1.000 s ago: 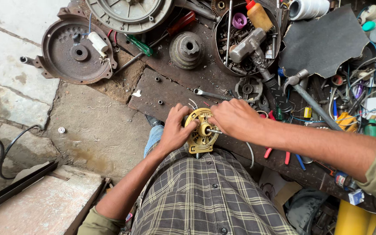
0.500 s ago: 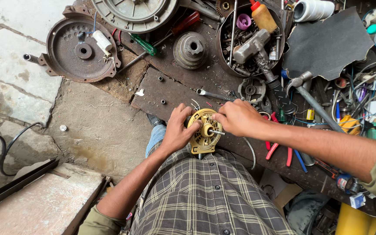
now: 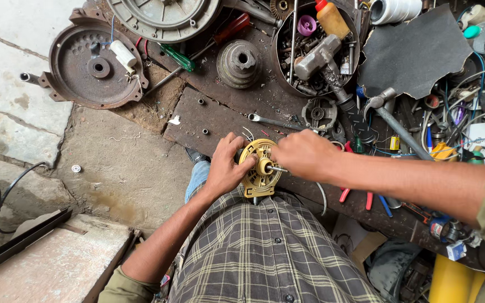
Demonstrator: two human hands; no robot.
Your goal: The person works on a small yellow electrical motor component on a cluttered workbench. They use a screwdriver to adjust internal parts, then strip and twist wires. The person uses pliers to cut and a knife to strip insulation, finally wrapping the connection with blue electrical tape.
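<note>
- Yellow motor part, a round ribbed plastic disc with a short metal shaft poking out of its hub, sat right at the person's lap, just above the plaid shirt and against the near edge of the dark metal plate.
- Left hand came in from the left and was clamped on the disc's rim, thumb across the face, fingers wrapped behind it.
- Right hand reached in from the right, closed around the shaft end; couldn't tell whether it pinched the shaft itself or a small tool.
- Shaft axis ran roughly sideways, pointing toward the right hand, so the disc faced that hand flat on. Both hands touched the part, neither nearer really.
- Left forearm angled up from the lower left, right forearm stretched nearly level across the frame.
- Around it: a wrench just beyond, a rusty motor end cover farther left, a bowl of bolts and bits, sandpaper sheet.
</note>
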